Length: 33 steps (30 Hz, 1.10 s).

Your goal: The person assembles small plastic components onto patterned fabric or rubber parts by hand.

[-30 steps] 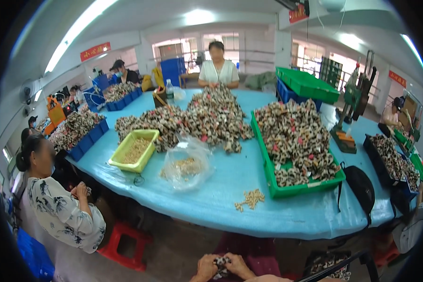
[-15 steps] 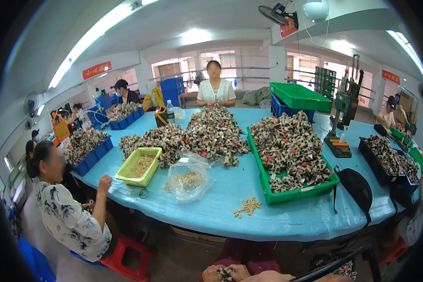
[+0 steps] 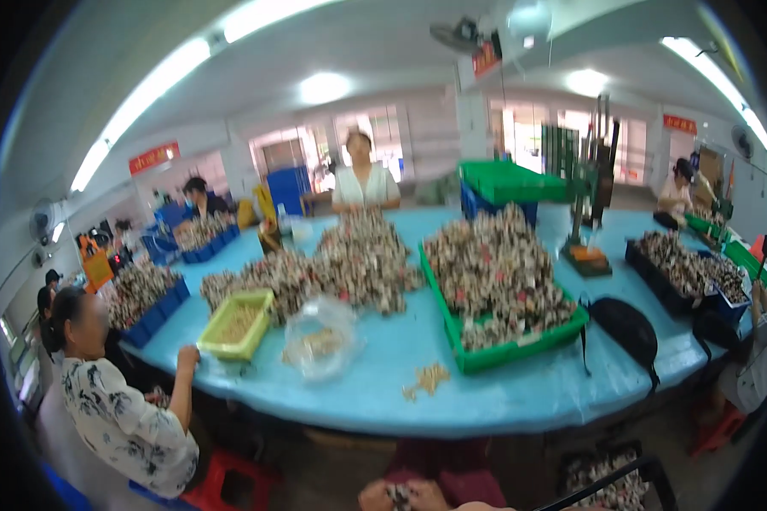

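Note:
At the lower edge, in front of my dark red trousers, my left hand [image 3: 373, 496] and my right hand [image 3: 426, 495] are closed from both sides on a small black-and-white plush piece [image 3: 398, 496]. Only a bit of it shows between the fingers, and the picture is blurred. Beyond my hands, on the blue-covered table [image 3: 341, 400], lies a little heap of small beige pieces [image 3: 428, 381]. Behind that heap stands a green tray [image 3: 520, 353] piled high with similar plush pieces [image 3: 498, 272].
A yellow basket [image 3: 204, 339] of beige pieces, a transparent plastic bag [image 3: 320, 341] and a large plush pile [image 3: 362, 264] occupy the table's left half. A black bag [image 3: 624, 328] and a green hand press [image 3: 585, 221] stand right. Co-workers sit around; a plush-filled container [image 3: 609, 485] is beside me below.
The view has shifted, so most of the scene sits further left in it. The co-worker at left has lowered a raised hand towards the yellow basket. My hands still hold the plush piece.

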Each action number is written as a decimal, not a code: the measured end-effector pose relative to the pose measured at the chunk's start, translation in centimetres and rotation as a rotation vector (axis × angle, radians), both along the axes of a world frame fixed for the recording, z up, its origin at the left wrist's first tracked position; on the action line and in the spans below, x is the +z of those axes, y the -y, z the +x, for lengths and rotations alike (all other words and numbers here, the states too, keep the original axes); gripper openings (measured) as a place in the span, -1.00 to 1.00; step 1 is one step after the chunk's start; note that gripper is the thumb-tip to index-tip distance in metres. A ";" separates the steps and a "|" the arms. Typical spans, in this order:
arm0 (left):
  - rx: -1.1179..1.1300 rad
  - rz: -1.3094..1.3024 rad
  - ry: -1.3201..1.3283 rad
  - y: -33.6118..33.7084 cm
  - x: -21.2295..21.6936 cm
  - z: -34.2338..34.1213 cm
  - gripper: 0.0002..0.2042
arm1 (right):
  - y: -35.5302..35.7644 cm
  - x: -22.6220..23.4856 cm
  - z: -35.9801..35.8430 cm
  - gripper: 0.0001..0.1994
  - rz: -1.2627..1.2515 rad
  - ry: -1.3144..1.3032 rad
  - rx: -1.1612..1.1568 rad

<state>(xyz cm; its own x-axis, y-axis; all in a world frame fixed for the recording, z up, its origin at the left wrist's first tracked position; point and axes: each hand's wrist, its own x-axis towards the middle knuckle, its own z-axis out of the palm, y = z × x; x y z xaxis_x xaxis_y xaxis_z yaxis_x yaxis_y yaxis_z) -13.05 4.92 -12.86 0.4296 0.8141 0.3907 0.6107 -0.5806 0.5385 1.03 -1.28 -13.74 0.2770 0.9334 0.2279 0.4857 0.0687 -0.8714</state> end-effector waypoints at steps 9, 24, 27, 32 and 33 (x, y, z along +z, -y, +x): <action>-0.402 0.345 0.404 -1.0 21.5 4.8 -0.82 | 1.1 21.1 3.1 -0.69 0.356 -0.137 -0.190; -0.523 0.179 0.353 -0.7 21.0 5.3 -0.75 | 2.6 20.2 3.7 -0.68 0.293 -0.179 -0.198; -0.556 0.072 0.371 -1.0 20.5 5.6 -0.71 | 2.1 20.0 3.9 -0.70 0.282 -0.173 -0.215; -0.470 -0.078 0.269 -1.0 22.2 6.8 -0.69 | 1.6 19.9 4.4 -0.71 0.278 -0.131 -0.208; -0.472 -0.078 0.270 -1.0 22.0 6.9 -0.69 | 1.7 19.8 4.6 -0.71 0.277 -0.130 -0.210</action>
<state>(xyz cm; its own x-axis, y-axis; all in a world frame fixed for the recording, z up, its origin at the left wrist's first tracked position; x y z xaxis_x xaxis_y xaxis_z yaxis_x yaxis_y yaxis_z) -6.16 5.96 9.19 0.6478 0.5885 0.4837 0.1277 -0.7099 0.6926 5.63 -2.98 6.06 0.4994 0.7606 0.4147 0.4010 0.2214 -0.8889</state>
